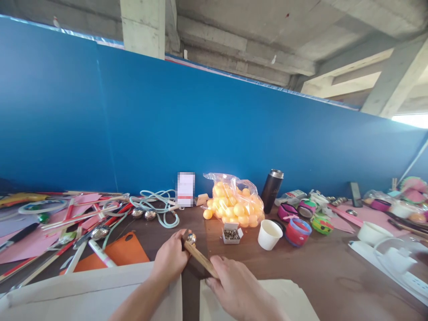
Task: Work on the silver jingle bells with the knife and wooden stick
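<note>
My right hand (236,285) is closed around the near end of a flat wooden stick (202,261). The stick slants away to the left, where the fingers of my left hand (172,254) are closed at its far end. Just beyond that end shows a shiny silver ball (191,239); whether my left fingers touch it, I cannot tell. Under and beside my hands lie a white sheet (100,294) on the left and a cream sheet (281,296) on the right. A small open box of metal bits (232,234) stands ahead of my right hand.
A clear bag of orange balls (234,207), a black flask (272,189) and a white paper cup (269,235) stand ahead. An orange board (125,249), pens and red sticks crowd the left. Colourful pouches (297,232) and a power strip (401,278) are at right.
</note>
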Tool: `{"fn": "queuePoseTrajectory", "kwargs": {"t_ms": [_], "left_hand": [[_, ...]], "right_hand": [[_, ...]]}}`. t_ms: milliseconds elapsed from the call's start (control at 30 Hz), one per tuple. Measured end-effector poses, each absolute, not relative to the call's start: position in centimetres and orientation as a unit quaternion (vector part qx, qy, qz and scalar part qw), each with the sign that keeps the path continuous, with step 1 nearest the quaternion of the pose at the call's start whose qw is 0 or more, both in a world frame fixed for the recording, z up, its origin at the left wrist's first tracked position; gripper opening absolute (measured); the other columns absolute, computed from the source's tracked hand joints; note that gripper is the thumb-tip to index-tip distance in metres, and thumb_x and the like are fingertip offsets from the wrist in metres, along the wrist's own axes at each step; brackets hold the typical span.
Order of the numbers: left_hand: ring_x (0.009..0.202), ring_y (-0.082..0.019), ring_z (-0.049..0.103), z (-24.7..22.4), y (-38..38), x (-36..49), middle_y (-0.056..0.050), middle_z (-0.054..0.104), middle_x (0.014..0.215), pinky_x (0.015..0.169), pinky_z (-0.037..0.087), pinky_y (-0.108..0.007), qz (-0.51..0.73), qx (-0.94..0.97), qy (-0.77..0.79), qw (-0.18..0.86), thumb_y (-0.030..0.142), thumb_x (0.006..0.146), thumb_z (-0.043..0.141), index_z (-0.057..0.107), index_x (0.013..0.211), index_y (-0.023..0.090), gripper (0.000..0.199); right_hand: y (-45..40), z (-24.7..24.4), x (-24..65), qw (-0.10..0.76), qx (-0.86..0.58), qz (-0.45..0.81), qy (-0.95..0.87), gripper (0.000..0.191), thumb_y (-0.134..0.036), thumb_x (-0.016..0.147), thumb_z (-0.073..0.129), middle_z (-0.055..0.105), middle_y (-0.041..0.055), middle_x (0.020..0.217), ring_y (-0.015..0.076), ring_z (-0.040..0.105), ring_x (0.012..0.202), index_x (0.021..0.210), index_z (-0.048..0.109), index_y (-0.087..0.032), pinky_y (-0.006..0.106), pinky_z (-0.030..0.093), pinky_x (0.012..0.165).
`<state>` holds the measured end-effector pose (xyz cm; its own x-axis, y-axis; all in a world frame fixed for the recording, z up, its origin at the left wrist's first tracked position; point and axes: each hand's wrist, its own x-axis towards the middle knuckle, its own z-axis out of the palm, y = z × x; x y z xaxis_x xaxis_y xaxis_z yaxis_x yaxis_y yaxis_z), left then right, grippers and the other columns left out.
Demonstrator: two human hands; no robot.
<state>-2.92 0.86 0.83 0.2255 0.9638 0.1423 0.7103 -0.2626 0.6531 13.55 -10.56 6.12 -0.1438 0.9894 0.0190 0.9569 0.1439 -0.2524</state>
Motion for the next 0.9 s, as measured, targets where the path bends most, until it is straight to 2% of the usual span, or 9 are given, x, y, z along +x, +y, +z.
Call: {"fn": "queuePoseTrajectory", "kwargs": {"t_ms": [400,900], "left_hand": [[0.098,-0.019,0.059,1.02,0.76,-3.03,0.000,0.061,0.113,0.080,0.040,-0.026,0.262,0.744,0.563,0.247,0.029,0.075,0.049,0.054,0.106,0.029,0.032],[0.099,-0.019,0.059,1.05,0.77,-2.92,-0.001,0.062,0.111,0.082,0.040,-0.026,0.266,0.747,0.560,0.241,0.028,0.075,0.050,0.055,0.105,0.027,0.030]], "right_hand": [[-10.54,5.71,13.69,0.088,-0.641,0.080,-0.758,0.009,-0.029,0.084,0.047,0.066,0.0035,0.084,0.0224,0.062,0.076,0.086,0.052,-0.021,0.026,0.030,0.058],[-10.53,5.82,13.64,0.090,-0.642,0.078,-0.757,0.008,-0.028,0.082,0.049,0.066,0.0032,0.084,0.0234,0.063,0.075,0.085,0.052,-0.021,0.026,0.030,0.056]]}}
